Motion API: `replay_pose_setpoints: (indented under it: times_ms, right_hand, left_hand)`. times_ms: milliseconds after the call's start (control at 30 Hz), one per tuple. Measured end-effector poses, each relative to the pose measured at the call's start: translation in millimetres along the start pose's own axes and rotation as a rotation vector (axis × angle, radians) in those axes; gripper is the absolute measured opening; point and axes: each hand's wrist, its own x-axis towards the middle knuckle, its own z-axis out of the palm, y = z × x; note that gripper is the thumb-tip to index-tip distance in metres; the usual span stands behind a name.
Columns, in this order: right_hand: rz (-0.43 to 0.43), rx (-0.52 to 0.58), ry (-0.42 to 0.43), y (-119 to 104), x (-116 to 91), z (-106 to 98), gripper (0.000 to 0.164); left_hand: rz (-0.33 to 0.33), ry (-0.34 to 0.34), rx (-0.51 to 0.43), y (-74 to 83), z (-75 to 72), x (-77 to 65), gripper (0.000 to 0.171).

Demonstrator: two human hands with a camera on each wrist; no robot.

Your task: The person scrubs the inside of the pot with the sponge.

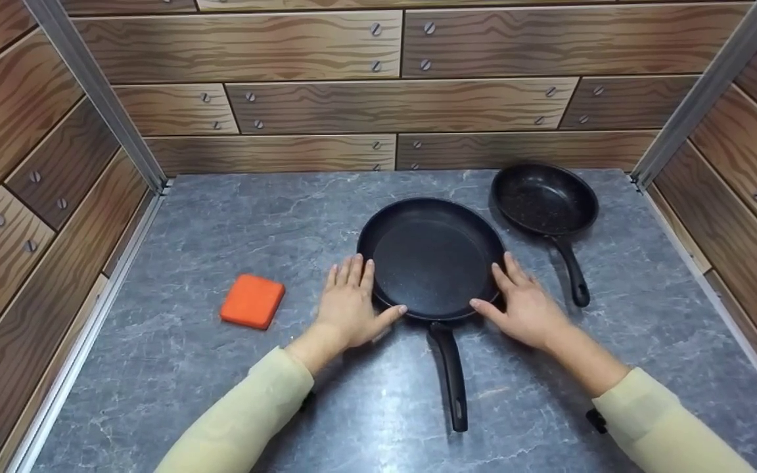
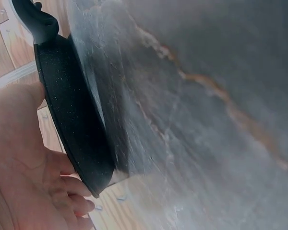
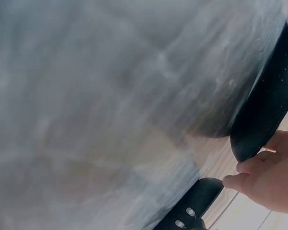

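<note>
Walls with a wood-plank pattern surround a grey marbled counter at the back and at both sides. The large black frying pan is near the middle of the counter, open side up, between the two hands, and its handle points towards the person. The smaller black frying pan stands behind it, to the right, near but apart, also with its handle forward. The left hand has a wide grip: its fingers are straight, and the thumb and index finger touch the left edge of the large pan. The right hand also has a wide grip, with extended fingers and thumb against the right edge. An orange square pad lies left of the left hand, not touching it.
</note>
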Motion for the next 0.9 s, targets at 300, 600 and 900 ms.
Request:
replay_pose_setpoints:
  times_ms: [300, 600, 900]
  right_hand:
    - [0.038, 0.119, 0.000, -3, -5, -9, 0.099]
    - [0.043, 0.266, 0.161, -24, -25, -21, 0.088]
    - [0.088, 0.517, 0.221, -53, -45, -22, 0.079]
  left_hand:
    - [0.002, 0.008, -0.002, 0.0, 0.9, -0.2, 0.114]
    - [0.003, 0.029, -0.028, -2.4, 5.0, -1.3, 0.113]
    - [-0.020, 0.117, -0.072, -22.6, -5.3, -8.2, 0.108]
